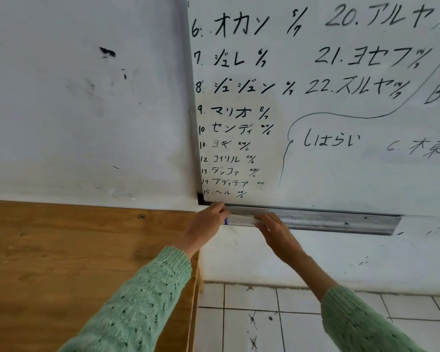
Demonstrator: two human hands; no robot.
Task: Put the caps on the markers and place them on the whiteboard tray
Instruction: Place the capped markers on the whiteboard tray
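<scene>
I have the marker (240,220) lying lengthwise along the tray (341,221), spanning between my two hands. My left hand (207,223) pinches its blue end; my right hand (273,228) covers the other end, fingers curled, grip unclear. Both are equally near, so either can let go.

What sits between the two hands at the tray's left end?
In the head view, a white marker with a blue end lies along the tray, spanning from the left hand to the right hand; nothing else.
</scene>
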